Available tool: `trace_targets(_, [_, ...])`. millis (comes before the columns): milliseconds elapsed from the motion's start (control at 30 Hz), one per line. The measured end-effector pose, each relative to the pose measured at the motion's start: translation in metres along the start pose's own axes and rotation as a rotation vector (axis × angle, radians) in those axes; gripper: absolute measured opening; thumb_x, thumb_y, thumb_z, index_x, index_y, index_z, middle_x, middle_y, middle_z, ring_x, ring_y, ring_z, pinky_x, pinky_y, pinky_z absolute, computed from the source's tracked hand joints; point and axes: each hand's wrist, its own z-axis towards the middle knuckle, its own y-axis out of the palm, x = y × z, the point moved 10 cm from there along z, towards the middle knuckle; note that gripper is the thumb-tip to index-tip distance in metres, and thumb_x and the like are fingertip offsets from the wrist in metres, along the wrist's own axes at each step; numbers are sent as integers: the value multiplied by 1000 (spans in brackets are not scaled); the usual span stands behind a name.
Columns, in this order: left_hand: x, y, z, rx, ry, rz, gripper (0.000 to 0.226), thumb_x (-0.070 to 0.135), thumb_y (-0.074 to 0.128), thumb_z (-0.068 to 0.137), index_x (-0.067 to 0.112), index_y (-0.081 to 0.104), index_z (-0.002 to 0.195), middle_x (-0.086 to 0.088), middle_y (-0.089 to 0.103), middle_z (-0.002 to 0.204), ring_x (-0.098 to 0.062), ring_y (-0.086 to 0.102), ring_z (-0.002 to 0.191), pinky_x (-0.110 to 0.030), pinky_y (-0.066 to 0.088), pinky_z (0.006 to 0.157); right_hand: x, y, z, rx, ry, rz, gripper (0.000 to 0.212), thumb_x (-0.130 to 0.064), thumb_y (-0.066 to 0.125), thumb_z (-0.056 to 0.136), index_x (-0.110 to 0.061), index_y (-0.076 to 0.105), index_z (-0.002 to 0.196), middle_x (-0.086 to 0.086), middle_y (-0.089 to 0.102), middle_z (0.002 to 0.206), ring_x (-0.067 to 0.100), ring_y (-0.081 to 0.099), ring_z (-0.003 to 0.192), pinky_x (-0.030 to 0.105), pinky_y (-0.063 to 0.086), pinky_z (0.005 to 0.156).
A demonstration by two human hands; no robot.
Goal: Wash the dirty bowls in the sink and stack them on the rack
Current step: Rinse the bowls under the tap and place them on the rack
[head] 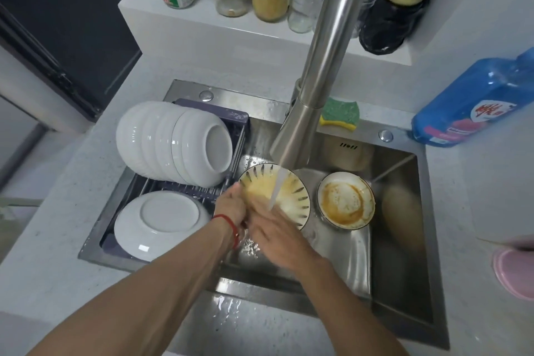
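Mid-rinse here: left hand grips the striped bowl's near rim under the tap while the blurry right hand, fingers flat-ish, rubs inside, so next comes racking it left on the rack, then the dirty bowl to the right.

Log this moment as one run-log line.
step: rinsing patterned bowl under faucet | left hand: grips rim | right hand: rubs inside, blurred | dirty bowl: waiting | rack: bowls stacked

We see dim, even indoor light; right hand motion-blurred; wide-angle bending toward 3 and 9 o'clock edges.
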Motion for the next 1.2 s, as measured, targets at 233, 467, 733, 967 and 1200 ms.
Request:
trace_targets(233, [21,30,-18,-45,44,126,36,41,42,110,13,62,96,-15,70,102,-34,70,93,-54,62,85,55,-21,-43,321,59,-140,76,8,84,70,-21,65,138,0,67,137,22,66,123,43,59,96])
trace_targets(467, [-2,83,-41,-58,73,252,78,70,44,96,23,37,158,-8,42,159,-34,45,143,-55,35,120,63,-39,-35,490,473,862,21,-4,69,93,-23,74,86,-7,77,79,8,71,75,27,57,62])
trace_targets(733, [-18,25,-2,-76,-189,88,85,66,83,71,10,59,129,-14,73,119,-34,75,93,-53,63,79,96,-29,-36,318,677,1582,37,-2,68,92,6,62,127,18,75,114,34,71,107,54,56,96])
trace_targets(967, [-21,28,-19,-63,-255,-238,67,6,82,82,4,47,139,-28,67,122,-44,72,93,-58,59,53,98,-13,-14,366,903,830,69,-48,43,101,-5,33,154,23,43,153,39,49,133,55,46,108])
trace_targets(1200, [-11,15,-32,120,-66,-191,66,1,85,74,2,56,134,-23,70,117,-40,72,98,-51,64,64,73,-9,-6,350,837,435,53,-34,26,111,-5,35,154,23,31,161,40,35,144,50,34,117])
